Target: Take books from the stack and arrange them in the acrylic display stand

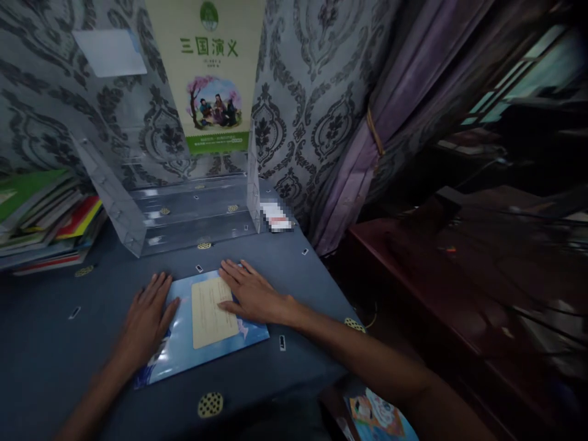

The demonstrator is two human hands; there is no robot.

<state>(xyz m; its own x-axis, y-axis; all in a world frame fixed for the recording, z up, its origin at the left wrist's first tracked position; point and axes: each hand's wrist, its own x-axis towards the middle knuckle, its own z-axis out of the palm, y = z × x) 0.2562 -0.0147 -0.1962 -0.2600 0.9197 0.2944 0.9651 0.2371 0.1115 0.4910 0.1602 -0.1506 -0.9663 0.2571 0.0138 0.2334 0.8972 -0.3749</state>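
Observation:
A thin glossy blue book [179,355] with a cream text panel on its cover lies flat on the table in front of me. My left hand [149,315] rests along its left edge, fingers stretched out and pointing away from me. Across the book's upper right part lies my right hand [250,291], palm down, its fingers spread over the corner of the cream panel. Neither hand grips anything. Behind the book stands a clear plastic rack [197,214] with stepped shelves and two side panels.
A stack of books [50,220] lies at the left. A small blurred white-and-red item [276,216] sits right of the rack. A poster [220,73] hangs on the patterned wall. The table's right edge runs by a purple curtain [349,184]. Another colourful book [379,413] shows below my right arm.

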